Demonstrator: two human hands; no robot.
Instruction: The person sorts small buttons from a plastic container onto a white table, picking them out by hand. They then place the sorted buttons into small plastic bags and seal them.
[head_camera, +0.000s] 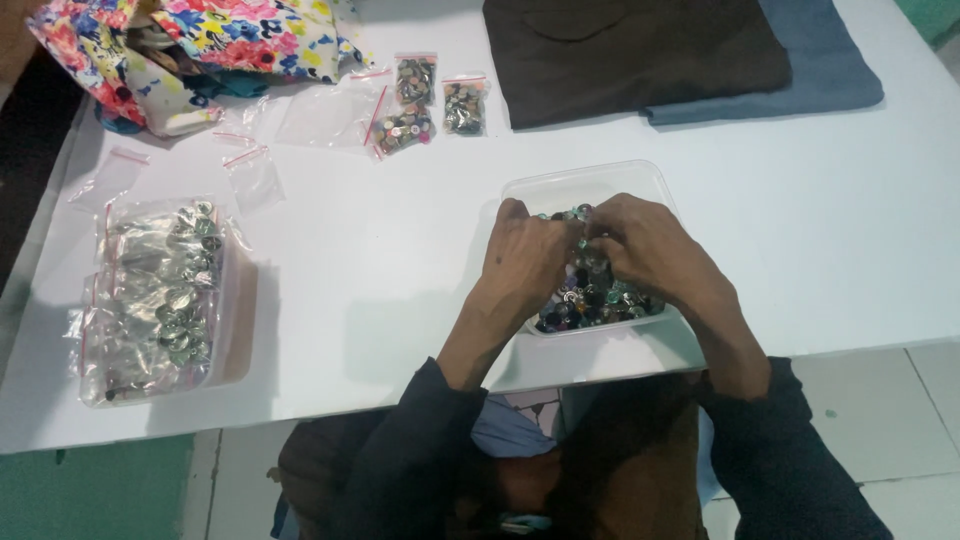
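Both hands (590, 255) in button tub (600, 180)

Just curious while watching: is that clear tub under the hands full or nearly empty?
Fairly full: the clear tub has no lid, and mixed buttons cover its near half.

Container (560, 190) under both hands: clear, glossy plastic.
Buttons (590, 300) at the fingers: shiny, some metallic.
Table (380, 270) beneath: smooth, matt white.
Cloths (640, 50) beyond: matt fabric.
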